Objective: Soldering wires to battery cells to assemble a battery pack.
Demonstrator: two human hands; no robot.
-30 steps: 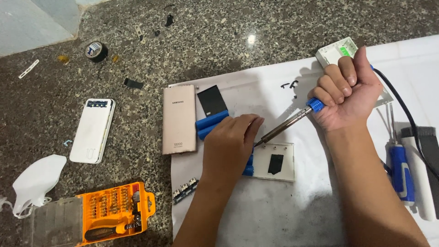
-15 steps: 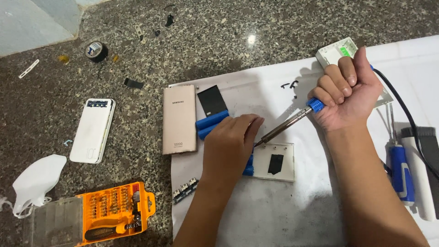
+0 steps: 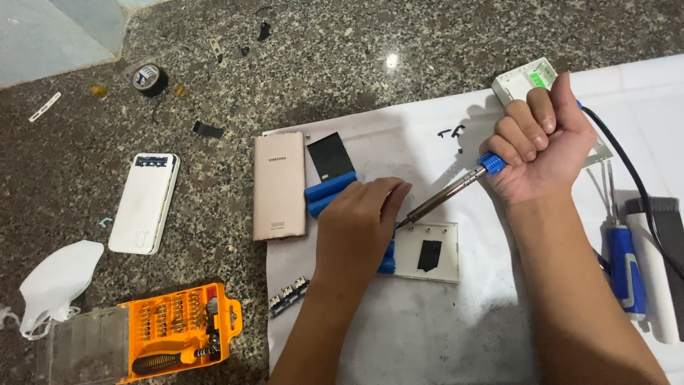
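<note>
— Where is the soldering iron (image 3: 456, 189)?
— It is in the right hand (image 3: 541, 146). The fingers (image 3: 516, 139) are wrapped tight around its blue handle, like a fist. The thin metal tip sticks out past the fingers, down and to the left. It ends right by the fingertips of the left hand (image 3: 360, 224).

— What is the left hand doing?
— It lies flat, palm down, on the blue battery cells (image 3: 329, 191). Its fingers (image 3: 388, 196) are pressed together and bent a little over them. They press the cells down; they are not curled around them. Some blue pokes out above the fingers and some below the palm.

— How are the arms?
— Both come up from the bottom. The right wrist is bent, thumb up top.

— What do the things look like?
— The iron has a dark cord (image 3: 630, 178) behind the fist. The cells are round and bright blue. They lie on white paper (image 3: 442, 335) on the speckled counter (image 3: 214, 43). A clear plastic plate (image 3: 427, 253) sits just beside the left fingers, and a gold power bank (image 3: 279, 185) is on the other side.
</note>
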